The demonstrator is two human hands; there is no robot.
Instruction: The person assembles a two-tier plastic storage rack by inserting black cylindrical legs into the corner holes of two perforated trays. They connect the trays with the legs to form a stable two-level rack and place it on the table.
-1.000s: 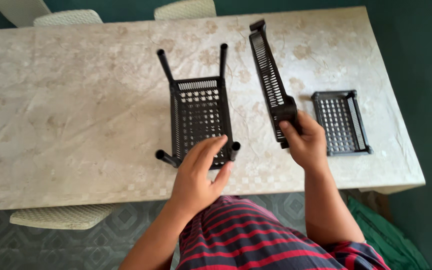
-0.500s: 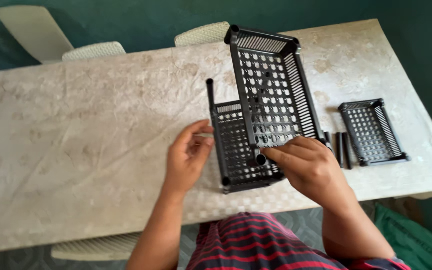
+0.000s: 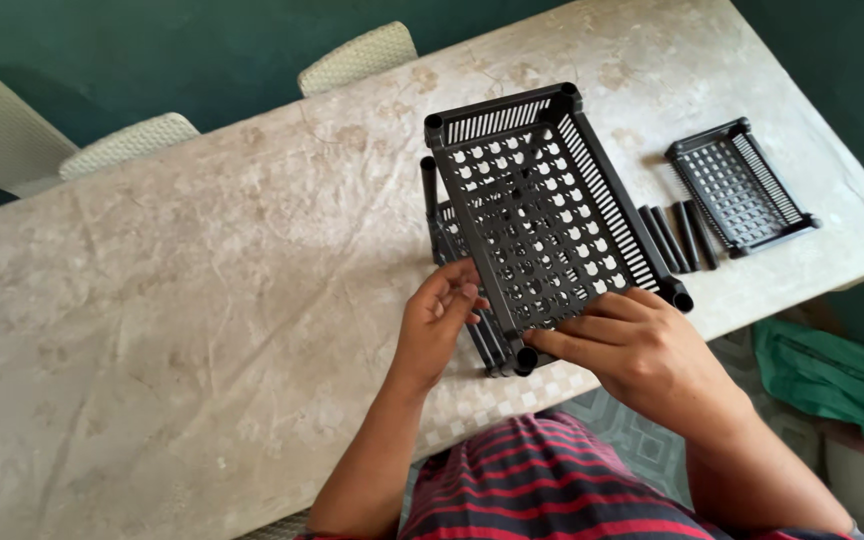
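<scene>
On the pale marbled table, the left hand sits at about seven o'clock from the upper black perforated tray. Its fingers are curled and its grip is pinched on the tray's near-left edge, close to where the lower tray and its posts stand beneath. The wrist is bent slightly inward and the forearm rises from the bottom of the view.

The upper tray is held tilted over the lower one, its far edge lifted towards twelve o'clock, and its corner sockets show as open rings. As I judge it, doing this well means levelling the tray first, lining each corner socket over its post, then pressing evenly with both hands, not forcing one corner.

The right hand, at five o'clock from the tray, is clamped on the near-right edge, with fingers spread across the rim and the thumb beneath, out of sight. Its forearm comes in from the lower right.

Further right, at three o'clock, loose black rods lie just beside a smaller black tray, well apart from the hands.
</scene>
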